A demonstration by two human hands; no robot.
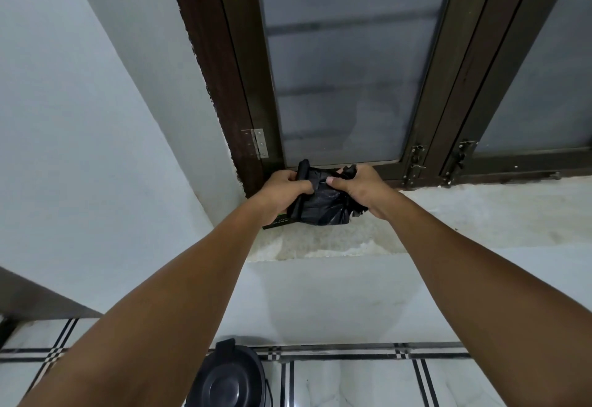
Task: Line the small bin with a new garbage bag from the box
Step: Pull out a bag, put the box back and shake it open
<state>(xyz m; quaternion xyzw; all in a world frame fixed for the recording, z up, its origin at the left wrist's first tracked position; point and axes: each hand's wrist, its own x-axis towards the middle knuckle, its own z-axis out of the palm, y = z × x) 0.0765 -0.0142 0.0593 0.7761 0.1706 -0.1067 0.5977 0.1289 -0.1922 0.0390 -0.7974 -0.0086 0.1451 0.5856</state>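
Head: bag (320, 206) pinched between both hands' fingers (304, 186).

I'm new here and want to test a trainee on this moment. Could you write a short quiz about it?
1. True or false: both hands grip the black garbage bag.
2. Where does the small bin stand? A) on the window sill B) on the floor below the arms C) in the left hand
3. Fill in: the box lies on the ____, under the left hand.

Key: 1 true, the right hand pinches it too. 2 B. 3 window sill.
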